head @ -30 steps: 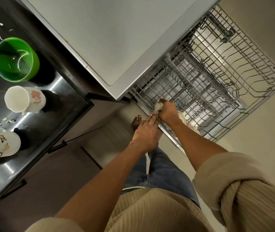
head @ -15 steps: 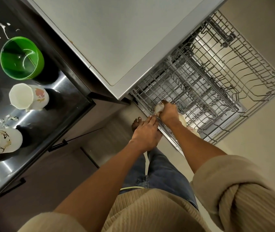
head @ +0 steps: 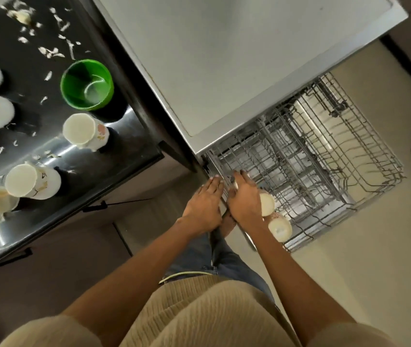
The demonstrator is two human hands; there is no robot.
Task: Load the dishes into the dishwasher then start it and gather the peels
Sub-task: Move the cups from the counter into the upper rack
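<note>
Dark peel-strewn countertop [head: 56,221] beside steel dishwasher [head: 237,58], pale floor [head: 349,284] below

Glossy black countertop [head: 114,156], wire rack [head: 337,156]

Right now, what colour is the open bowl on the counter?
Bright green bowl, clearest in the head view.

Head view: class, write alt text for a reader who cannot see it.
Both hands, left hand and right hand, reach into the pulled-out dishwasher rack beside two white cups. More cups, a green cup and peels remain on the counter.
</note>
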